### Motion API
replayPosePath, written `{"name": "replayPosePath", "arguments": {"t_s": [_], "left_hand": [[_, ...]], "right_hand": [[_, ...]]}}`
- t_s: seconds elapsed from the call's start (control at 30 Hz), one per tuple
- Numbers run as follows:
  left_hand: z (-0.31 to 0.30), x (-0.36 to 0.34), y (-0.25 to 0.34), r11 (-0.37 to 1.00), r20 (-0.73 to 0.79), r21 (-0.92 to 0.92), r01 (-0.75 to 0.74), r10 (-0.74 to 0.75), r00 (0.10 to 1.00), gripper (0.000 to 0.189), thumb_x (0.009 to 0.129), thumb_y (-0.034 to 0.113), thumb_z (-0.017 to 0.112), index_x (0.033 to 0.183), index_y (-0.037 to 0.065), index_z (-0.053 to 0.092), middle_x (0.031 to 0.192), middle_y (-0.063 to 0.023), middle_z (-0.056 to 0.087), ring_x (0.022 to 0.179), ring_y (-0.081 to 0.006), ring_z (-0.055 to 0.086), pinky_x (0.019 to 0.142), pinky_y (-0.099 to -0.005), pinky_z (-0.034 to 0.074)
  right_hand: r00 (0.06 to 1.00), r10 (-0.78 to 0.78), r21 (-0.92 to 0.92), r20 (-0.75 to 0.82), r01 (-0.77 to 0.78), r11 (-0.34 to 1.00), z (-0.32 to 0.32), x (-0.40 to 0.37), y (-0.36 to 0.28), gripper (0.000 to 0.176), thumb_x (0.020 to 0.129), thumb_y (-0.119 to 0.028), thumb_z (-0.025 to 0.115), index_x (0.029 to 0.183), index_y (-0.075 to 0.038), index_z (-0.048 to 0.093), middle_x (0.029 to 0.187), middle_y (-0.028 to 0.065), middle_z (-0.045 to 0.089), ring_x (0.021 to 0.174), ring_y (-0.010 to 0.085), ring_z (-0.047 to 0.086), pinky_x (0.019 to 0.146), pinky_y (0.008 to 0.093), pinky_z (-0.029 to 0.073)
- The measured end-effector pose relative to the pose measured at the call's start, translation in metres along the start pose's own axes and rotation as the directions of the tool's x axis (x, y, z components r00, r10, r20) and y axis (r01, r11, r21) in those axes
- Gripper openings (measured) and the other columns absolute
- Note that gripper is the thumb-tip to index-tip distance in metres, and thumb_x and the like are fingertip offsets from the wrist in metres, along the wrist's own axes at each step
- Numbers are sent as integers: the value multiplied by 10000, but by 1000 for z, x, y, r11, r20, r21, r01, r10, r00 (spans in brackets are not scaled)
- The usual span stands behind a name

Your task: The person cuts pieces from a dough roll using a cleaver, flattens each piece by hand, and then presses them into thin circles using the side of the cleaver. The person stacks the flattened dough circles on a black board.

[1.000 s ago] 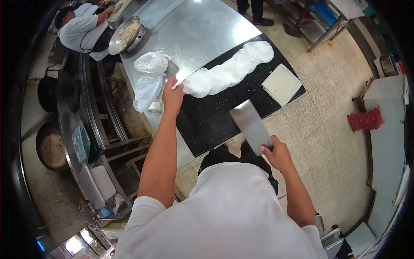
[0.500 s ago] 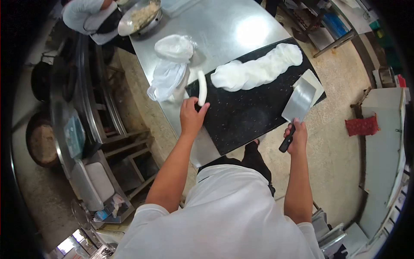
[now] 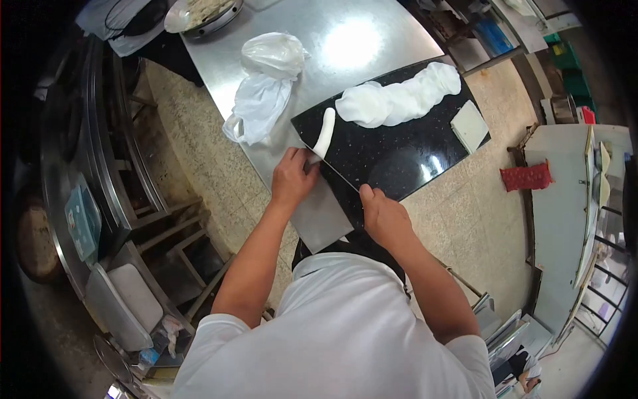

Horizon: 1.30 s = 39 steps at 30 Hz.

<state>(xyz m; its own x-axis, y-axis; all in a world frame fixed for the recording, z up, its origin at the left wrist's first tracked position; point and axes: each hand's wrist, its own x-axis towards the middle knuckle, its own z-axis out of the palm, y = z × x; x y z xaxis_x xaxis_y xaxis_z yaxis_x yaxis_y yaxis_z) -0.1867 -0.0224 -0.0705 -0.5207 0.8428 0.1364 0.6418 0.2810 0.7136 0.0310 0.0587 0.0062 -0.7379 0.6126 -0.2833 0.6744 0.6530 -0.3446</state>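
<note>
A white dough roll (image 3: 324,133) lies along the left side of a black speckled board (image 3: 372,149). My left hand (image 3: 292,176) is at its near end, thumb and fingers pinched around the tip. My right hand (image 3: 385,218) grips a cleaver (image 3: 340,175), seen edge-on, its blade across the roll's near end, close to my left fingers. Whether the edge has passed through the dough cannot be made out. Flattened white dough rounds (image 3: 399,103) overlap in a row along the board's far side. At its right corner rests a pale square piece (image 3: 470,126).
White plastic bags (image 3: 262,106) sit on the steel table (image 3: 319,216) left of the board. A metal bowl (image 3: 216,20) with pale crumbly food stands at the far left, near another person (image 3: 123,26). Steel shelving (image 3: 143,159) runs along the left.
My right hand has brought the cleaver from the board's right corner leftward to the roll's near end, turning the blade edge-on. My left hand stays by the roll.
</note>
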Motion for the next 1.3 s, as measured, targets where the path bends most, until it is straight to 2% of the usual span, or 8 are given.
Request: {"name": "replayPosePath", "arguments": {"t_s": [0.3,0.37,0.47,0.7,0.83,1.07,1.17,1.3], "left_hand": [[5,-10,28,931,216,237,-278,228,949,456,933,367,704,595,69,637,769,-160,592,758,-391,597,678,-516,457],[26,-11,61,873,637,237,-425,191,747,316,958,399,681,871,106,761,1038,-161,672,1097,-401,617,911,-541,485],[83,-29,76,653,441,330,-682,532,723,470,998,497,596,1348,193,672,1490,-183,510,1473,-450,344,1173,-670,263],[140,26,121,682,663,210,-700,427,615,699,1010,627,467,1599,254,408,1705,-142,226,1576,-459,111,1226,-704,58],[147,39,133,677,623,210,-706,463,630,676,998,595,509,1572,241,460,1676,-159,298,1570,-429,185,1251,-643,113],[129,41,143,817,562,35,-575,460,687,706,947,612,595,1550,260,490,1673,-112,329,1571,-395,214,1256,-625,131],[121,24,117,599,700,-118,-792,616,362,750,904,657,611,1521,240,528,1646,-94,393,1559,-373,261,1246,-651,131],[137,33,109,518,737,-130,-845,621,267,771,895,657,610,1531,229,522,1634,-68,417,1555,-320,293,1258,-623,122]], "right_hand": [[975,211,370,73,-223,902,17,-94,76,200,981,-168,577,1137,-44,560,926,247,702,852,453,697,763,509,546],[949,293,529,117,-309,791,14,-128,104,224,975,-179,617,1149,-41,593,912,256,710,836,448,701,735,486,550],[927,367,658,-78,-229,718,1,-166,146,275,970,-221,683,1146,-15,642,853,215,730,731,328,720,653,394,540],[623,661,907,-418,246,343,-62,-81,206,263,1043,-248,634,1078,13,632,825,41,637,653,99,575,592,259,463],[680,696,972,232,-183,-145,-16,15,270,272,1061,-347,573,1007,-81,553,723,27,578,543,131,551,516,306,470],[826,480,894,296,-416,164,3,-66,190,273,1011,-327,638,1096,-68,618,756,62,637,550,168,586,508,327,475],[953,127,727,275,-292,622,50,-97,149,405,946,-340,704,1164,0,669,921,240,730,916,387,717,861,480,535],[945,209,691,251,-326,645,73,-77,147,437,915,-390,740,1029,29,691,935,278,717,943,444,705,845,501,534]]}}
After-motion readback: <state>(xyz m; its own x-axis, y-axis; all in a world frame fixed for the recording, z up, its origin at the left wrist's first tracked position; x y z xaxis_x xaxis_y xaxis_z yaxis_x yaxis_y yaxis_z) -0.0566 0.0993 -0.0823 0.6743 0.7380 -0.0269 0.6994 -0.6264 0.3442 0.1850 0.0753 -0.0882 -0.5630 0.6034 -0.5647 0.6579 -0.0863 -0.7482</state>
